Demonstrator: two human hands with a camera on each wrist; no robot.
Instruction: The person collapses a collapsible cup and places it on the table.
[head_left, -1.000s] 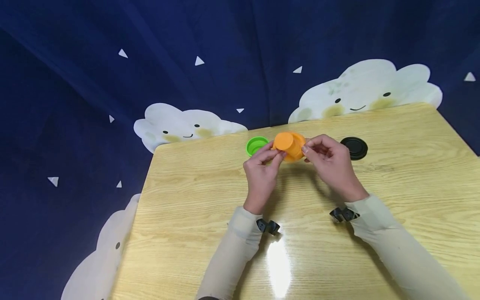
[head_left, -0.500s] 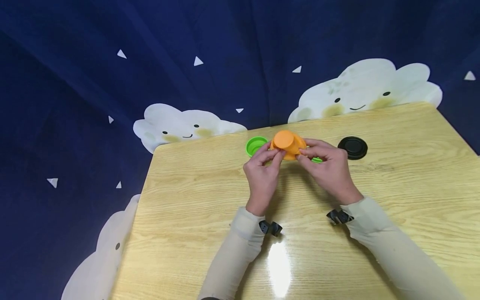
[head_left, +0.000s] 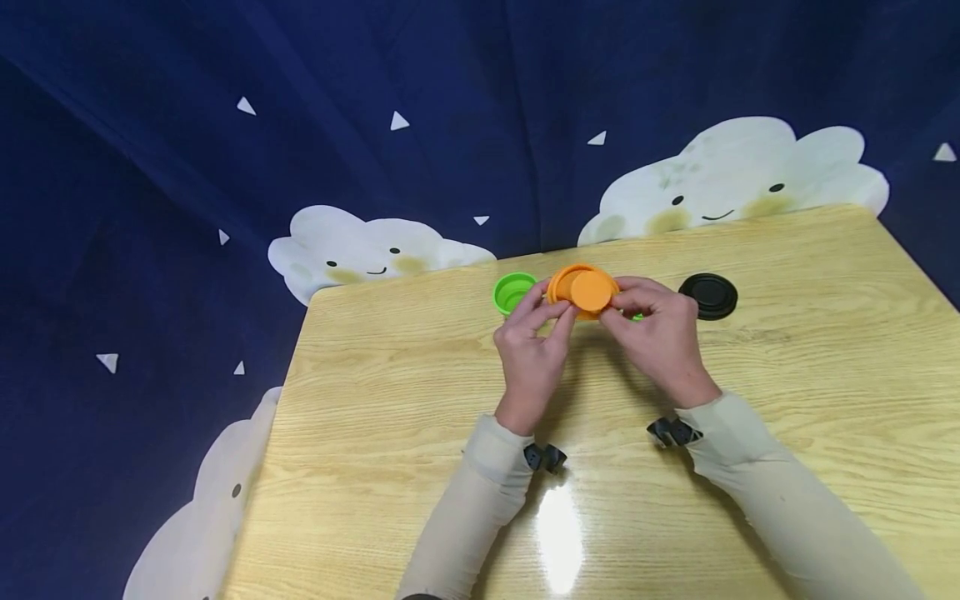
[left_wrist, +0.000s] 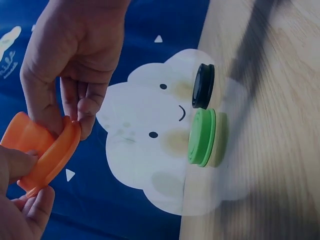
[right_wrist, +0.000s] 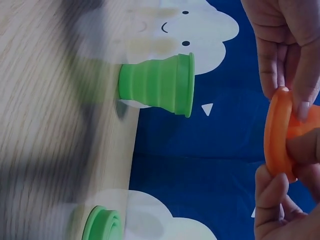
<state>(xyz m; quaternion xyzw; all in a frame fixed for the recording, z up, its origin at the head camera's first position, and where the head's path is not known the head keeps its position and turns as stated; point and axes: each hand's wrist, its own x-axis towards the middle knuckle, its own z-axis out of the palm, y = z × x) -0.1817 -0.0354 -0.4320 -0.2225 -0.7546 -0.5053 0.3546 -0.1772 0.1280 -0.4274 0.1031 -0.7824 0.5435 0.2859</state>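
An orange collapsible cup (head_left: 592, 292) is held above the far part of the table, tilted so its round base faces the head camera. My left hand (head_left: 531, 354) pinches its left side, the thumb in front. At the right side of the cup, my right hand (head_left: 663, 337) pinches the wall near the rim. In the left wrist view the orange cup (left_wrist: 47, 157) has a wide rim and a short body between both hands. The right wrist view shows its rim (right_wrist: 276, 135) edge-on; fingers hide part of the body.
A green collapsible cup (right_wrist: 157, 85) stands extended, rim up, beyond my left hand. Behind my right hand lies a flattened green collapsible cup (left_wrist: 202, 137), mostly hidden from the head. A flat black round piece (head_left: 708, 296) lies to its right. Dark blue cloth (head_left: 450, 125) hangs behind the table.
The orange cup's base has swung from left to right and now faces the head camera more directly. My right hand has moved left and inward, from the rim's edge to the cup's front.
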